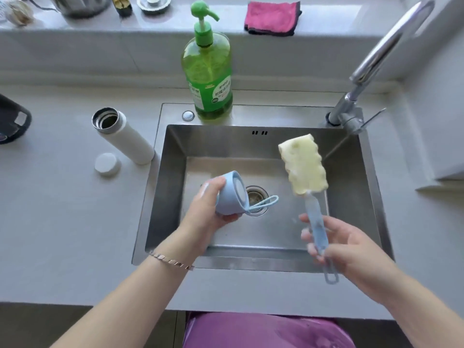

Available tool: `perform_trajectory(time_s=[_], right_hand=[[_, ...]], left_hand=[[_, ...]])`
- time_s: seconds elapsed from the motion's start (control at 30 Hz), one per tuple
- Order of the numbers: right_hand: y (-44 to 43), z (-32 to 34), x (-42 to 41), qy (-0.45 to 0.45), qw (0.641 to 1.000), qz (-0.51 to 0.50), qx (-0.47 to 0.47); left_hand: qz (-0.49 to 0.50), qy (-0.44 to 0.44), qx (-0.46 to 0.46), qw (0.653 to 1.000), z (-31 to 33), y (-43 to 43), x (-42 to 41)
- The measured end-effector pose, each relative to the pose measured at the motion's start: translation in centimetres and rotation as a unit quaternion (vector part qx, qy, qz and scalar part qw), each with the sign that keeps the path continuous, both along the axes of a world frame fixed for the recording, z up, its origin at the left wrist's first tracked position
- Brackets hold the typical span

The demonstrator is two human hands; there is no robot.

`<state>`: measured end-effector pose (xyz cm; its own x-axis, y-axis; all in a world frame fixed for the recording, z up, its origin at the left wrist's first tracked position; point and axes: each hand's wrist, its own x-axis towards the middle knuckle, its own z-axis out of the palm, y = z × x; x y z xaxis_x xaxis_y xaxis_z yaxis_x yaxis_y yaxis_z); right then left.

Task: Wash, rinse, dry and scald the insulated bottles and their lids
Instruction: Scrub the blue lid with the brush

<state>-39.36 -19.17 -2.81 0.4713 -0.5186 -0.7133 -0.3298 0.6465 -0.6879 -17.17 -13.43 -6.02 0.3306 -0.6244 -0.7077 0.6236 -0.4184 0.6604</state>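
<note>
Over the steel sink [165,187], my left hand [208,209] grips a light blue bottle lid [229,193] with a thin loop strap hanging toward the drain. My right hand [341,242] holds the blue handle of a sponge brush [303,164], whose yellow foamy head points up and away from the lid. The two are apart. A white insulated bottle [123,135] stands with its mouth uncovered on the counter left of the sink, and its white lid [106,164] lies beside it.
A green dish-soap pump bottle [207,71] stands on the sink's back rim. The faucet [376,61] rises at the right, spout out of frame. A pink cloth [272,17] lies on the back ledge. A dark object [12,121] sits at the far left edge.
</note>
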Motion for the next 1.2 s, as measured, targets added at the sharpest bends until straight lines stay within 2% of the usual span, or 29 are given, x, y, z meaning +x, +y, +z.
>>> perform_trajectory(time_s=[0.13,0.27,0.4,0.53,0.7,0.83,1.0,1.07,1.2], right_hand=[[-0.7,-0.4,0.4,0.054,0.988,0.067,-0.131],[-0.8,-1.5,1.0,0.104,0.948,0.115,-0.277],[-1.0,-2.2,3.3,0.088,0.952,0.072,-0.283],[0.1,-1.3,3.8,0.083,0.937,0.129,-0.314],[-1.5,-0.8,3.0,0.175,0.906,0.163,-0.35],[-1.3,1.1,2.4,0.185,0.885,0.223,-0.365],[-3.8,2.5,-0.7,0.147,0.926,0.07,-0.34],[-4.3,2.3,-1.6,0.111,0.934,0.057,-0.334],[-3.7,2.0,-0.7,0.08,0.912,0.078,-0.395]], left_hand=[[-0.052,-0.065,-0.036,0.996,0.7,-1.6,-1.3],[-0.075,-0.114,-0.077,0.988,1.2,-2.6,-1.9],[-0.067,-0.183,-0.095,0.976,1.7,-3.5,-3.2],[0.001,-0.167,-0.116,0.979,2.0,-4.4,-3.1],[-0.055,-0.185,-0.11,0.975,2.0,-3.4,-3.8],[-0.036,-0.208,-0.104,0.972,2.1,-3.2,-2.3],[-0.032,-0.211,-0.076,0.974,2.2,-2.3,-1.0],[-0.044,-0.193,-0.064,0.978,2.2,-1.8,-0.6],[-0.096,-0.17,-0.067,0.979,2.4,-1.2,-1.1]])
